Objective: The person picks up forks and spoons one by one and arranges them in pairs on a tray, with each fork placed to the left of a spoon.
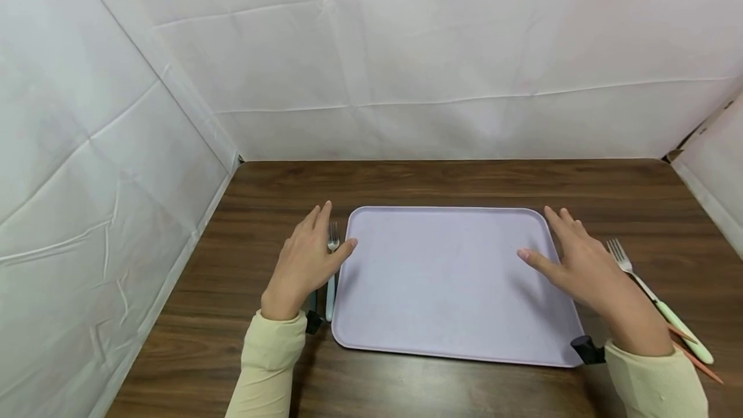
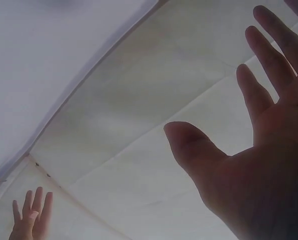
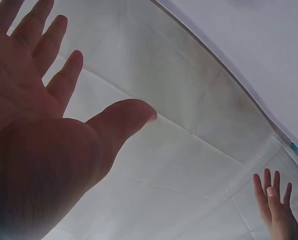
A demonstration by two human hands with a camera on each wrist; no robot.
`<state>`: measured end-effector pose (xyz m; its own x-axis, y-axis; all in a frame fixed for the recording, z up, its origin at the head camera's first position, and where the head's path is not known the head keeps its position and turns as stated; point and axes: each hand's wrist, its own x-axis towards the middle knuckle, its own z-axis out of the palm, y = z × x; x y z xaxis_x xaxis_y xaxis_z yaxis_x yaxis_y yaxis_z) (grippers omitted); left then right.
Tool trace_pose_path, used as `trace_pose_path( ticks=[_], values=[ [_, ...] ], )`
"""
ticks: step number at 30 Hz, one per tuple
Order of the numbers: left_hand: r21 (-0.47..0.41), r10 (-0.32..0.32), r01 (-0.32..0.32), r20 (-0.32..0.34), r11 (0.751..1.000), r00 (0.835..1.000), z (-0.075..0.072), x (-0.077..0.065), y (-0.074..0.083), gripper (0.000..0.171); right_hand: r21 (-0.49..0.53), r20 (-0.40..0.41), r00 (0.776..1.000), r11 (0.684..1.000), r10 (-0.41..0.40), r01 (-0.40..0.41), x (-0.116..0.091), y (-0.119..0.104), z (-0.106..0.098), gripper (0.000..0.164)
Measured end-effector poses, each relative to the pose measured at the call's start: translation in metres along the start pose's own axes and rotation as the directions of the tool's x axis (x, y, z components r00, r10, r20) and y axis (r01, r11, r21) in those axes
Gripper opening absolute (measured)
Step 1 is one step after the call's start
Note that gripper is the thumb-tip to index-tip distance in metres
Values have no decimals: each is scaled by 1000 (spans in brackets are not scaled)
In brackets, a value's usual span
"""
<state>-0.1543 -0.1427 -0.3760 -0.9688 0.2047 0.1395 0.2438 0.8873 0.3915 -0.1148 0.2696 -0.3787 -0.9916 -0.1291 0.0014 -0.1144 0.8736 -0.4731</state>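
A lilac rectangular tray [image 1: 441,282] lies on the brown wooden table between the two hands. My left hand [image 1: 304,266] hovers by the tray's left edge, fingers spread and holding nothing. Partly behind that hand is a fork [image 1: 330,295] with a pale blue handle, lying along the tray's left side. Over the right edge is my right hand [image 1: 586,269], its fingers extended and the palm empty. To its right lies a fork [image 1: 685,331] with a light green handle. Each wrist view shows its hand, the left [image 2: 269,145] and the right [image 3: 43,125], with fingers apart.
Beside the green fork lie thin orange pointed sticks [image 1: 705,366], partly hidden by the right forearm. A slim teal item [image 1: 313,300] shows beside the left wrist. White cloth walls [image 1: 435,50] enclose the table [image 1: 441,182] at the back and sides.
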Motion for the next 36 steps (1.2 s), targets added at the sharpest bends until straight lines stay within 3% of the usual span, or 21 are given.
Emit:
trace_pose_path(
  ticks=[20, 36],
  values=[
    [6, -59, 59, 73, 998, 996, 2, -2, -13, 80, -28, -24, 999, 999, -31, 31, 8, 2, 5, 92],
    [25, -46, 43, 95, 999, 994, 5, -3, -21, 69, -58, -4, 1000, 998, -10, 10, 11, 6, 8, 90]
  ],
)
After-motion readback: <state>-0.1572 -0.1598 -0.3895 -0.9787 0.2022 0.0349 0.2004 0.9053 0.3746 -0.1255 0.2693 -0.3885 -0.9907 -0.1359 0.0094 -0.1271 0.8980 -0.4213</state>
